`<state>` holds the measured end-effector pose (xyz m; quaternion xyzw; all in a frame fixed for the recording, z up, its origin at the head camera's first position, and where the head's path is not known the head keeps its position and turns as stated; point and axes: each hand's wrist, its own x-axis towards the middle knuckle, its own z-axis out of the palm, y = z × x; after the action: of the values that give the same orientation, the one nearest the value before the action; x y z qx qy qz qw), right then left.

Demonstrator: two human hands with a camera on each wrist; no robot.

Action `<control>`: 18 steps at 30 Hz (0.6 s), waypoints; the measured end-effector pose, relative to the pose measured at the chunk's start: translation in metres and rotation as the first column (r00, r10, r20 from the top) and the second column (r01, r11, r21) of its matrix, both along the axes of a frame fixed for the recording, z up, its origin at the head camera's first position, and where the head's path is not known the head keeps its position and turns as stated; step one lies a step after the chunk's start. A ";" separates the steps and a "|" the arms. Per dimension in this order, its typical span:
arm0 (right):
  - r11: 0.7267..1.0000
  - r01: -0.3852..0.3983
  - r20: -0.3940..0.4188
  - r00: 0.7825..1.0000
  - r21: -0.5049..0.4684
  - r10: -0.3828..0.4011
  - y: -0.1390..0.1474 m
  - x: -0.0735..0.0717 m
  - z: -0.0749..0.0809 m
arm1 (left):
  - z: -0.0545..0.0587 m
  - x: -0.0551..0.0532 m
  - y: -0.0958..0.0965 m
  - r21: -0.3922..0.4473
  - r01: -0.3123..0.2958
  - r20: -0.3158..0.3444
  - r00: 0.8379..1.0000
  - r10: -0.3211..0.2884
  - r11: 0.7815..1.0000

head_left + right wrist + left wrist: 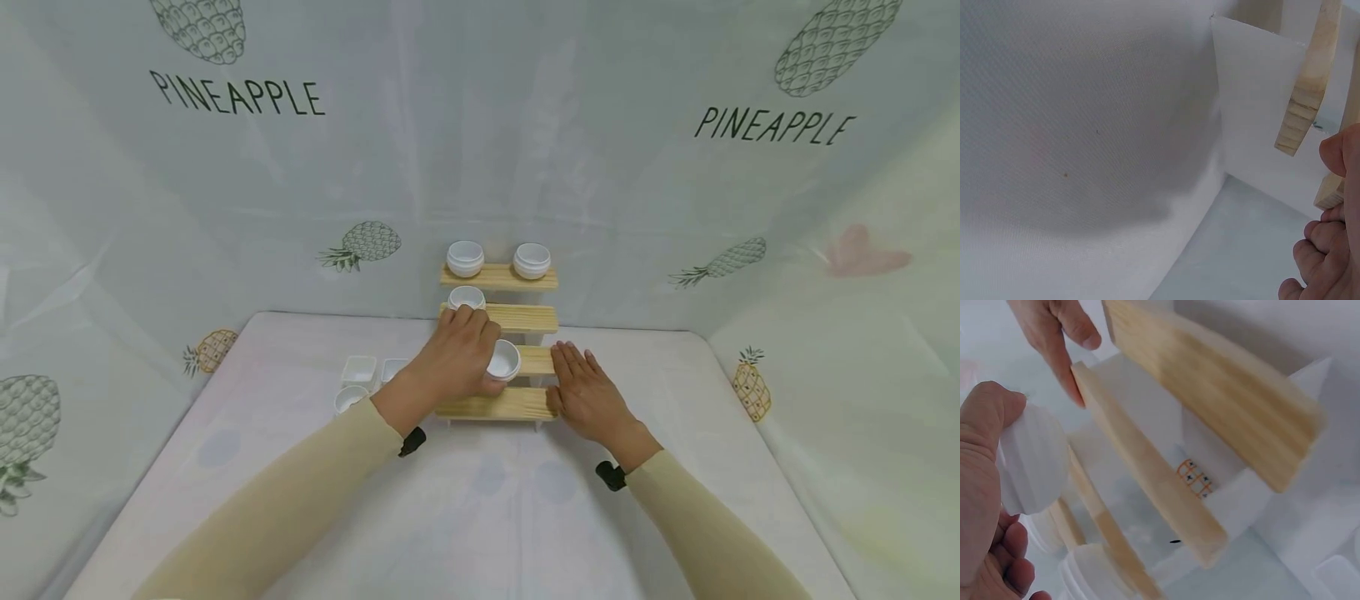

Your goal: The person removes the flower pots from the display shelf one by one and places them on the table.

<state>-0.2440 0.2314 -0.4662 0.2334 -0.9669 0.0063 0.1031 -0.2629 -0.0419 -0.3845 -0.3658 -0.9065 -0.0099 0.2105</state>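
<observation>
Gripping white bowl (503, 361): left hand (459, 353)

Looks like a curtained-off booth (817, 350) from here: pineapple-print sheets (487, 150) hang behind and beside the white tabletop (480, 525).

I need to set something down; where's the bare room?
The table is bare in front of the stand, between the sleeves, and right of the right hand. The second-highest shelf is free right of its bowl. Crowded: left of the stand, among the dishes, and around the left hand.
</observation>
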 end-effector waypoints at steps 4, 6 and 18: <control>1.000 -0.010 0.002 1.000 -0.012 0.010 0.001 0.000 0.000 | -0.004 0.009 -0.013 0.019 -0.009 0.053 0.999 0.008 1.000; 1.000 -0.011 0.006 1.000 -0.013 0.011 0.002 0.001 -0.001 | -0.007 0.012 -0.020 0.028 -0.024 0.064 0.998 0.023 0.999; 0.999 -0.022 0.003 1.000 -0.025 0.023 0.002 0.001 0.000 | -0.033 0.036 -0.078 0.077 -0.066 0.085 0.995 0.059 0.995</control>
<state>-0.2433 0.2337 -0.4658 0.2430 -0.9642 0.0200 0.1041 -0.2270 -0.1196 -0.4171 -0.3278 -0.9244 -0.0545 0.1873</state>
